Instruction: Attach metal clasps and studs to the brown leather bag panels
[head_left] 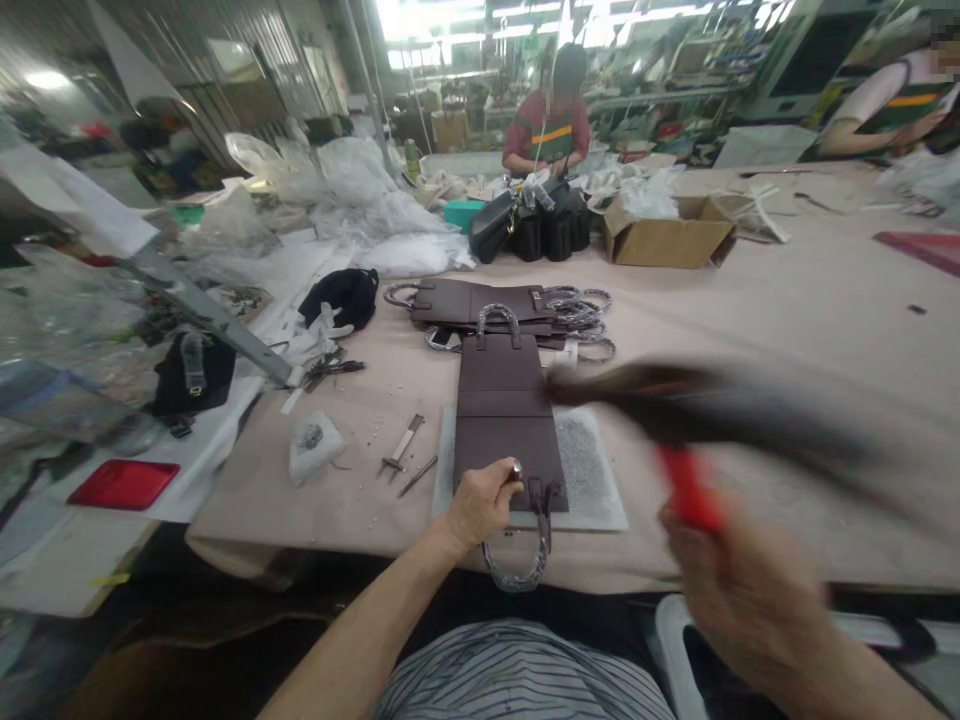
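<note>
My left hand (pixel 480 505) is closed around a small metal punch (pixel 516 469), held on end over a dark brown leather bag panel (pixel 506 385). The punch's lower end is hidden by my fingers. A wrapped loop handle (pixel 517 583) hangs from the panel's near end past the table edge. Beneath the panel lies a grey speckled slab (pixel 589 470). To the right, my right hand (pixel 750 590) grips the red handle of a hammer (pixel 691 490), raised above the table. Its dark head is smeared by motion.
A caliper (pixel 403 445), a thin pointed tool (pixel 417 477) and a plastic bag of small parts (pixel 315 445) lie left of the slab. Stacked brown panels (pixel 480 300) lie behind. Black bags (pixel 551 230) and a cardboard box (pixel 667 240) stand farther back; a co-worker (pixel 547 130) sits beyond.
</note>
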